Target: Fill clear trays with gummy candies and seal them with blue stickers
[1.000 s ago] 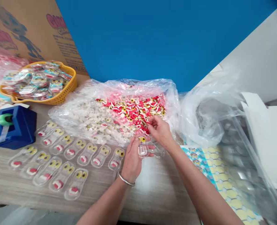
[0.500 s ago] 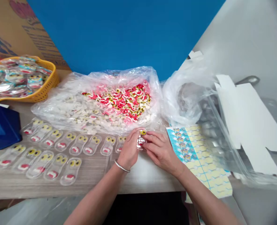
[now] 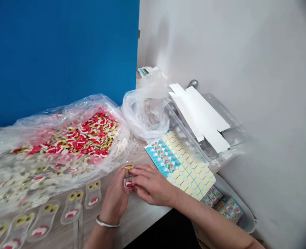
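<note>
My left hand (image 3: 115, 195), with a silver bangle at its wrist, is closed around the left side of a small clear plastic blister shell (image 3: 127, 180). Two yellow eye pieces and a red-and-white mouth piece sit in that shell, partly covered by fingers. From the right, my right hand (image 3: 153, 184) pinches the shell's edge with its fingertips. Similar shells with eyes and mouths (image 3: 72, 207) lie in a row on the table, left of my left hand. Beyond the hands, a large clear bag (image 3: 83, 138) lies open, full of loose red, white and yellow pieces.
Right of the hands lies a printed blue-and-yellow card sheet (image 3: 188, 169). Behind it are a crumpled clear bag (image 3: 145, 114), a white cardboard cutout (image 3: 199, 116) and clear plastic trays (image 3: 238, 141). A bin (image 3: 250, 221) holding printed packs stands below the table edge. A blue panel (image 3: 65, 52) rises behind.
My view has swung to the right, so the yellow basket and blue holder have left the picture and the bin has come into it. Both hands still hold the shell.
</note>
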Motion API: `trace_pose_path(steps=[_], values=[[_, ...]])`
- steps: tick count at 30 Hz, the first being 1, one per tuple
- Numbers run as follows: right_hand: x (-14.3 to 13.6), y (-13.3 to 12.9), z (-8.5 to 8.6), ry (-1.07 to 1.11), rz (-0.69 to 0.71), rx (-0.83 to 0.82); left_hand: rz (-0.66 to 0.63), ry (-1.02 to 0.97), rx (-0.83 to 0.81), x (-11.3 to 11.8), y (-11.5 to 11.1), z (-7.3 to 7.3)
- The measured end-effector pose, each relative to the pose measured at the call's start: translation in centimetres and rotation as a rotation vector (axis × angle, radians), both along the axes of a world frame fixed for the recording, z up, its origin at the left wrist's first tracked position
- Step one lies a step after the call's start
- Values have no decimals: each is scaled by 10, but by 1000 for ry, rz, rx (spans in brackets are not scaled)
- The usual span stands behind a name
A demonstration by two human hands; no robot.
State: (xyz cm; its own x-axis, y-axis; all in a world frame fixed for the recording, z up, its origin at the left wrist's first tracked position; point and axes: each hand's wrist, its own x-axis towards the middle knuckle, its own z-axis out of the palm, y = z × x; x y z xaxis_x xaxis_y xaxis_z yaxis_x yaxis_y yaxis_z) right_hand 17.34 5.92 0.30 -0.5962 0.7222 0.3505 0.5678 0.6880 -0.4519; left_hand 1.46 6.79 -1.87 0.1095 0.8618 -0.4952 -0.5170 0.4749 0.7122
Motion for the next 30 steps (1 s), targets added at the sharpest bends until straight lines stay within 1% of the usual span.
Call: trace_pose_path(steps=[1,3,7,9,10,12,14,16,18,21,23,25,30], values=[[6,4,-1,57,-33,-20,-19,-8,-22,1,1,1],[23,16,-5,164,-156,-63,-59,-16,-76,4,2,2],[61,47,-16,333,-532,-188,-82,27,-131,11,6,4],[73,64,-13,416,-656,-226,-84,35,-147,14,7,4],[76,73,-9,452,-688,-218,-84,38,-159,16,8,4],[77,97,3,479,-705,-161,-84,35,-183,19,8,4],[75,127,14,367,-738,-120,-88,17,-201,22,8,5],[75,162,19,187,-800,-143,-97,-13,-219,25,8,7],[76,196,15,67,-843,-191,-98,-29,-242,27,9,10],[77,235,1,-15,-872,-230,-87,10,-283,32,10,13],[77,251,-9,-73,-906,-242,-86,43,-296,34,11,10],[77,263,-15,-132,-950,-252,-96,46,-296,35,12,5],[78,279,-20,-258,-1019,-294,-136,16,-306,32,13,-9]])
